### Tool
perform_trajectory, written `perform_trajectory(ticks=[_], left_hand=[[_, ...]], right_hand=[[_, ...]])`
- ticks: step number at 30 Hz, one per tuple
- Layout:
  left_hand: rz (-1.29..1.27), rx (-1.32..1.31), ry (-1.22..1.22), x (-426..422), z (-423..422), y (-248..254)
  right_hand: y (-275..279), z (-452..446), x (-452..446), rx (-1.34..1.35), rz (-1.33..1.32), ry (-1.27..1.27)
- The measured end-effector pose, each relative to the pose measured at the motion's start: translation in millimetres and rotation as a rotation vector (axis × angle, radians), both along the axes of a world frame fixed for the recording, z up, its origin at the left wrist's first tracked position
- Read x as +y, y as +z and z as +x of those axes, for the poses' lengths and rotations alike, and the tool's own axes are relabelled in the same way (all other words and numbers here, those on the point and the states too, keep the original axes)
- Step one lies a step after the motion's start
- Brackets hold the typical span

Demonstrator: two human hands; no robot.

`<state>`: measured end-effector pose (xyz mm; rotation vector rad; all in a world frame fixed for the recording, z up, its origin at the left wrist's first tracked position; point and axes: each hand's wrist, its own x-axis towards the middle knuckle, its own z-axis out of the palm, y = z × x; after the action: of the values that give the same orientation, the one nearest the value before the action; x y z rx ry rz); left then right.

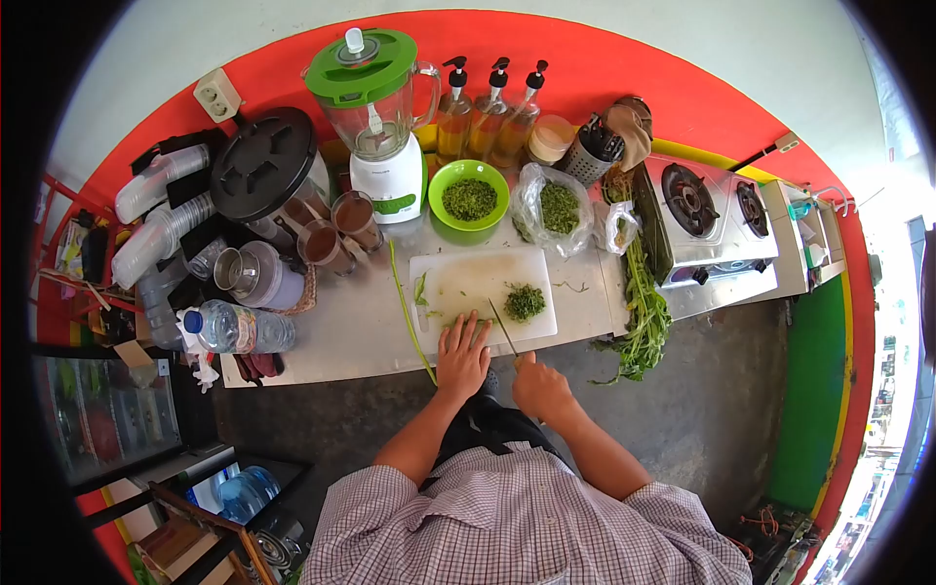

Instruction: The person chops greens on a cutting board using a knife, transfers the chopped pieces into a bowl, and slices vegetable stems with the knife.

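Greens (pixel 526 303) slipping by the board's (pixel 487 275) near edge could steer the right hand's (pixel 542 388) gripped knife (pixel 503 328) into the spread left hand (pixel 462 363).

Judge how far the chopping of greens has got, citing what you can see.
Partway, it seems. Looks done: chopped greens in the green bowl and clear bag, plus a small pile on the cutting board. In hand: the left hand lies on the board, the right hand holds the knife. Apparently left: the long stalk beside the board and the leafy bunch hanging over the counter's edge.
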<state>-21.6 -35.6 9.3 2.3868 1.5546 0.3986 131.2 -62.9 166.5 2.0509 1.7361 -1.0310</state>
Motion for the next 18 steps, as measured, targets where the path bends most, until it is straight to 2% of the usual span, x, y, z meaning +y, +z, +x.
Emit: perform_trajectory(ticks=[5,8,11,18], left_hand=[[0.050,-0.007,0.009,-1,1,0],[0.037,-0.008,-0.003,-1,0,1],[0.002,-0.001,-0.008,-1,-1,4],[-0.017,0.032,-0.007,-3,1,1]], right_hand=[[-65,-1,-27,-0.024,0.069,-0.142],[-94,3,-27,-0.027,0.107,-0.139],[-103,5,-9,-0.005,0.160,-0.091],[-73,7,13,0.033,0.218,-0.064]])
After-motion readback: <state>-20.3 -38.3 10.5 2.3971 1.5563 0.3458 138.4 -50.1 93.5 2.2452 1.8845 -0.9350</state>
